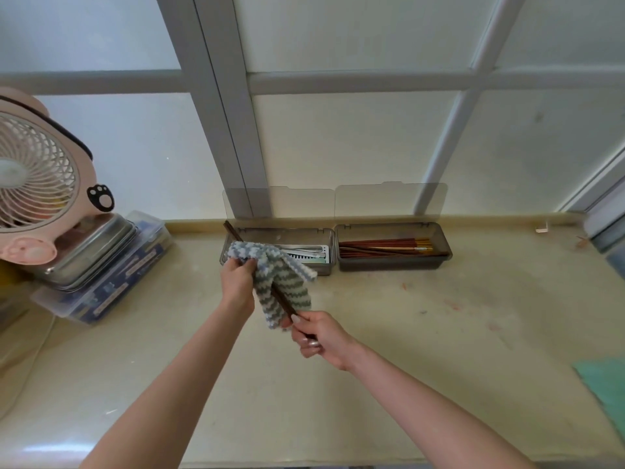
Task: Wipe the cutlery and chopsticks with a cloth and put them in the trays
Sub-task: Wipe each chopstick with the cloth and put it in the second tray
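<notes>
Above counter (pixel 406 333): fuzzy striped cloth (pixel 277 282) (left hand (pixel 238 282)) sheathing slim chopsticks (pixel 284 304).

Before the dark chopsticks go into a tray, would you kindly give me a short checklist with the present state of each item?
1. Right hand grips the pair of dark brown wooden chopsticks at the near end: ok.
2. Left hand holds the blue, grey and white striped cloth wrapped around the chopsticks: ok.
3. Far tips wiped: cannot tell; they stick out beyond the cloth.
4. Right-hand smoky grey plastic tray has its lid up: ok.
5. That tray already holds chopsticks, so it is the matching one: ok.
6. Left-hand grey tray holds metal cutlery, wrong for chopsticks: ok to avoid.
</notes>
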`<state>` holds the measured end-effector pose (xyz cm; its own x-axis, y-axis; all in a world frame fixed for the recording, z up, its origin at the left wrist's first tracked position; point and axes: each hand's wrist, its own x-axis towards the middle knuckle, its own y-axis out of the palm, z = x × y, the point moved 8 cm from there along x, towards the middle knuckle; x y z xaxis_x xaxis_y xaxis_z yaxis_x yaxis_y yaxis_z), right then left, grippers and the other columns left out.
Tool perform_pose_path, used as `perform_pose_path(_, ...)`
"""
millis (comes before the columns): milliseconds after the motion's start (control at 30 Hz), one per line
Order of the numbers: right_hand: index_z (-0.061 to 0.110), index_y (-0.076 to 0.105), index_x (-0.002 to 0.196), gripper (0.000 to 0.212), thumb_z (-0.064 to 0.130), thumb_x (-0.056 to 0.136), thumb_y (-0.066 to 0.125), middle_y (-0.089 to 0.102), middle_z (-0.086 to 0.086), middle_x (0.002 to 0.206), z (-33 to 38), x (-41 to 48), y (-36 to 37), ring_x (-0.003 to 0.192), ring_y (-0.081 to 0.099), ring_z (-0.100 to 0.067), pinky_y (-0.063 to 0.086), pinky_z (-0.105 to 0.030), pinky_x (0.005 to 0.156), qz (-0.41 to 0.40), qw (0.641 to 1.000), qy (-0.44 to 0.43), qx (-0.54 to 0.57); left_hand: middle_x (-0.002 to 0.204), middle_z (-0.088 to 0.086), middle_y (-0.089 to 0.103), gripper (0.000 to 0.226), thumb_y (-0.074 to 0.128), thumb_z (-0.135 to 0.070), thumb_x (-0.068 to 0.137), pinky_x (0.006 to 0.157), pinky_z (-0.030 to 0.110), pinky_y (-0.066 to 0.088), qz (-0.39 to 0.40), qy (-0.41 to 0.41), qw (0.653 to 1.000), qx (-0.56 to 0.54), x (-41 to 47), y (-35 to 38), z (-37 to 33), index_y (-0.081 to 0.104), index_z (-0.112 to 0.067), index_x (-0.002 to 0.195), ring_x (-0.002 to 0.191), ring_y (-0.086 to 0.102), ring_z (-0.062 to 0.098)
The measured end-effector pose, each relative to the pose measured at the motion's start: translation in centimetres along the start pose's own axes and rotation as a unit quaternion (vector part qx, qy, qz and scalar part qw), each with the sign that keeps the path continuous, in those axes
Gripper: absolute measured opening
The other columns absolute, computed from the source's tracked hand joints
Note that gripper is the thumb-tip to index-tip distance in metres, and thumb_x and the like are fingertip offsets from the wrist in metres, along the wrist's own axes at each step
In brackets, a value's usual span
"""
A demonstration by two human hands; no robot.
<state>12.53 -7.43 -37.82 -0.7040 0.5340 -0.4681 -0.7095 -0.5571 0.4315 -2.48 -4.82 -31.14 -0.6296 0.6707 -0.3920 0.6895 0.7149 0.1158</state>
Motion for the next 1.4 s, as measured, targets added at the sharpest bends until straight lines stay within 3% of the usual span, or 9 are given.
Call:
perform_pose_path(167, 0.008, 0.051, 0.089, 0.021, 0.012, 0.102, 0.035, 0.034, 0.006, 0.048, 0.5, -0.3, -0.4, 0.039, 0.02, -0.001, 0.018, -0.012, 0.035, 0.06, 0.998, 0.036, -0.008, 0.116, 0.018, 0.054, 0.032, 0.037, 0.004, 0.095, 0.084, 0.035, 0.046, -0.034, -0.007, 0.999, -0.019, 1.4, -1.6, -2.2, 0.047, 0.003, 0.125, 0.098, 0.054, 0.026)
perform_pose_path(333, 0.006, 0.053, 0.093, 0.022, 0.012, 0.101, 0.034, 0.034, 0.006, 0.049, -0.1, -1.1, -1.8, 0.039, 0.022, -0.002, 0.018, -0.013, 0.035, 0.092, 0.993, 0.077, -0.006, 0.128, 0.022, 0.051, 0.034, 0.036, 0.004, 0.095, 0.088, 0.033, 0.044, -0.059, 0.004, 0.998, -0.021, 2.8, -3.9, -4.5, 0.044, 0.007, 0.129, 0.106, 0.053, 0.029)
perform_pose_path(500, 0.002, 0.058, 0.1, 0.024, 0.014, 0.098, 0.037, 0.033, 0.005, 0.05, 0.1, -1.4, -2.1, 0.04, 0.022, -0.002, 0.016, -0.015, 0.038, 0.091, 0.994, 0.064, 0.017, 0.106, 0.013, 0.06, 0.027, 0.041, -0.006, 0.098, 0.085, 0.034, 0.046, -0.04, 0.02, 0.999, -0.019, 2.7, -3.6, -5.0, 0.051, 0.001, 0.121, 0.092, 0.058, 0.022)
perform_pose_path(567, 0.002, 0.059, 0.104, 0.024, 0.013, 0.098, 0.039, 0.033, 0.004, 0.05, 0.2, -1.2, -1.7, 0.041, 0.022, -0.003, 0.016, -0.014, 0.037, 0.086, 0.994, 0.06, 0.042, 0.091, 0.007, 0.059, 0.02, 0.04, -0.008, 0.098, 0.083, 0.034, 0.048, -0.024, 0.015, 0.999, -0.036, 2.3, -3.0, -4.5, 0.051, -0.003, 0.114, 0.081, 0.059, 0.017)
perform_pose_path(700, 0.007, 0.054, 0.106, 0.022, 0.008, 0.1, 0.032, 0.033, 0.004, 0.049, 0.2, -1.1, -2.1, 0.039, 0.022, -0.002, 0.016, -0.012, 0.034, 0.067, 0.994, 0.062, 0.062, 0.089, 0.007, 0.06, 0.016, 0.044, -0.004, 0.096, 0.071, 0.027, 0.05, 0.009, 0.017, 1.0, -0.018, 2.0, -2.3, -3.7, 0.051, -0.002, 0.11, 0.08, 0.059, 0.016)
perform_pose_path(933, 0.0, 0.059, 0.108, 0.027, 0.014, 0.1, 0.038, 0.052, -0.004, 0.059, 0.6, -1.6, -2.5, 0.042, 0.032, -0.006, 0.026, -0.017, 0.04, 0.04, 0.999, 0.019, 0.019, 0.104, 0.014, 0.061, 0.03, 0.059, -0.003, 0.087, 0.082, 0.036, 0.049, -0.05, -0.016, 0.998, 0.032, 2.8, -4.1, -3.3, 0.057, 0.002, 0.116, 0.097, 0.06, 0.027)
perform_pose_path(1100, 0.009, 0.06, 0.092, 0.025, 0.016, 0.102, 0.039, 0.037, 0.002, 0.056, 1.2, -1.8, -2.1, 0.043, 0.025, -0.007, 0.021, -0.018, 0.041, 0.01, 0.991, 0.0, -0.133, 0.108, 0.013, 0.061, 0.029, 0.059, -0.013, 0.089, 0.09, 0.04, 0.049, -0.071, -0.016, 0.997, 0.03, 2.6, -4.5, -2.6, 0.057, -0.002, 0.115, 0.1, 0.059, 0.027)
perform_pose_path(1200, 0.011, 0.055, 0.083, 0.027, 0.014, 0.103, 0.036, 0.032, 0.003, 0.054, 1.2, -1.5, -2.3, 0.042, 0.022, -0.005, 0.018, -0.017, 0.04, -0.04, 0.988, -0.005, -0.146, 0.107, 0.012, 0.059, 0.026, 0.051, -0.014, 0.094, 0.09, 0.038, 0.047, -0.051, -0.016, 0.999, 0.006, 1.2, -3.2, -1.0, 0.055, -0.002, 0.117, 0.099, 0.057, 0.025)
perform_pose_path(1400, 0.012, 0.055, 0.082, 0.028, 0.014, 0.103, 0.036, 0.03, 0.003, 0.055, 0.2, -1.4, -2.5, 0.041, 0.022, -0.006, 0.019, -0.016, 0.04, -0.064, 0.988, 0.0, -0.143, 0.086, 0.008, 0.062, 0.01, 0.052, -0.014, 0.094, 0.079, 0.036, 0.05, -0.027, -0.02, 0.999, -0.001, 0.1, -2.6, 0.8, 0.056, -0.005, 0.097, 0.087, 0.059, 0.026)
